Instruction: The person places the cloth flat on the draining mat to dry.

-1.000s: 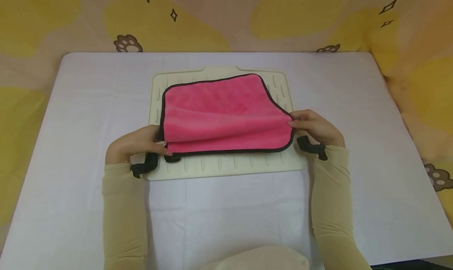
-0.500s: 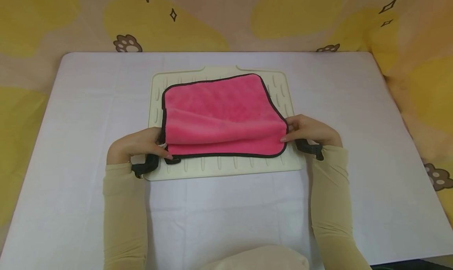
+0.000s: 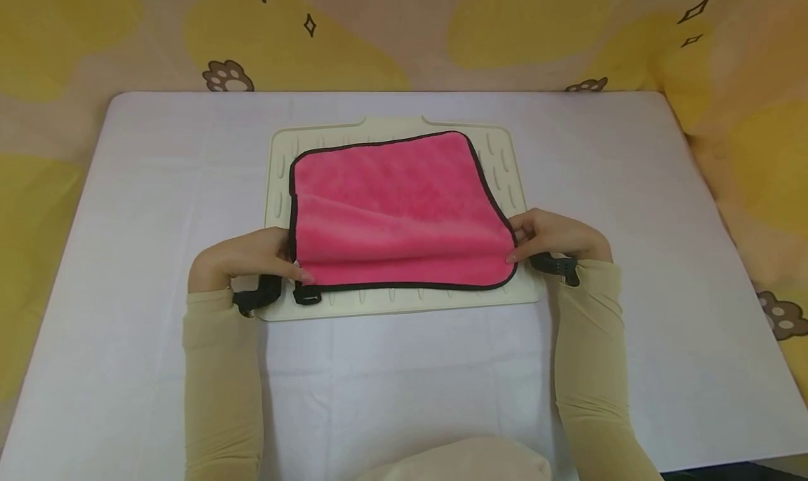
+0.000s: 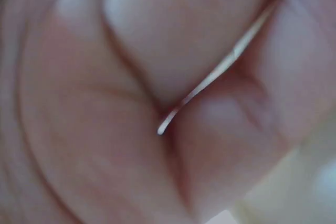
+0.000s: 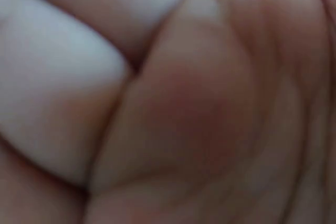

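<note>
Mat (image 3: 505, 165) lies on the middle of the table (image 3: 631, 221). Towel (image 3: 391, 200) lies on the mat. Left hand (image 3: 243, 256) at the towel's near left corner, right hand (image 3: 555, 234) at its near right corner. Curtain (image 3: 404, 32) behind the table.

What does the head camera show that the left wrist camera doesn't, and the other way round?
Only the head view shows the pink cloth folded on the cream mat, the white table, the right hand pinching the cloth's near right corner, both sleeves and the patterned fabric behind. Only the left wrist view shows, blurred, close-up skin folds with a thin pale line between them. Both show the left hand, which holds the cloth's near left corner.
</note>
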`<state>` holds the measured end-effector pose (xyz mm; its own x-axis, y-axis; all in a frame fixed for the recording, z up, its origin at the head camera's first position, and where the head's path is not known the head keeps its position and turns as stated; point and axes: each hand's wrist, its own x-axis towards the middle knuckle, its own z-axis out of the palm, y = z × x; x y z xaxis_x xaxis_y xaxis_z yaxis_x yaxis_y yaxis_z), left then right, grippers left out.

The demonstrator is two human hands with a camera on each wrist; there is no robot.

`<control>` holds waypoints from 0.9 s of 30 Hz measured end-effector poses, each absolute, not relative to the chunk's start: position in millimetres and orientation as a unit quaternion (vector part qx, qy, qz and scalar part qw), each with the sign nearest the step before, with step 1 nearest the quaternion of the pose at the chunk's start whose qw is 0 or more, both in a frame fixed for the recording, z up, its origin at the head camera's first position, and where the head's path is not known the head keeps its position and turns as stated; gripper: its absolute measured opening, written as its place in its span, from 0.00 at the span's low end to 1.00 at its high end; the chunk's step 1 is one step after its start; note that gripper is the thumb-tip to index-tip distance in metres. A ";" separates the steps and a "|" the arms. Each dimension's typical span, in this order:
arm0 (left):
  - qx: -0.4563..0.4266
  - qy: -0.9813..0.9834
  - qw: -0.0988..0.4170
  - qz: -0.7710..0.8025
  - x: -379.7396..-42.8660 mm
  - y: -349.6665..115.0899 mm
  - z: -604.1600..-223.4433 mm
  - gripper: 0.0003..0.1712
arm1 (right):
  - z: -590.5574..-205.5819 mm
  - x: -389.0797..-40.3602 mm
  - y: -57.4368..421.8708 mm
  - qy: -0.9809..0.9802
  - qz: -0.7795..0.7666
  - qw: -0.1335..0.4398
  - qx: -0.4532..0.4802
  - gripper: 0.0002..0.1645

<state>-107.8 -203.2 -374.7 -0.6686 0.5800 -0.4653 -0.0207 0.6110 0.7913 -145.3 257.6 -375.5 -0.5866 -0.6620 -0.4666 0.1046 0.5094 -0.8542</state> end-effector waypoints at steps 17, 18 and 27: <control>-0.067 0.774 0.194 0.599 -145.3 -195.4 -386.1 0.29 | -380.3 -178.0 235.9 0.831 -0.512 0.215 -0.025 0.18; -0.070 0.773 0.189 0.601 -148.6 -195.4 -386.7 0.26 | -380.1 -182.7 234.2 0.827 -0.519 0.215 -0.020 0.18; -0.056 0.801 0.149 0.577 -163.1 -195.3 -391.5 0.13 | -378.3 -211.7 211.8 0.838 -0.504 0.211 0.018 0.15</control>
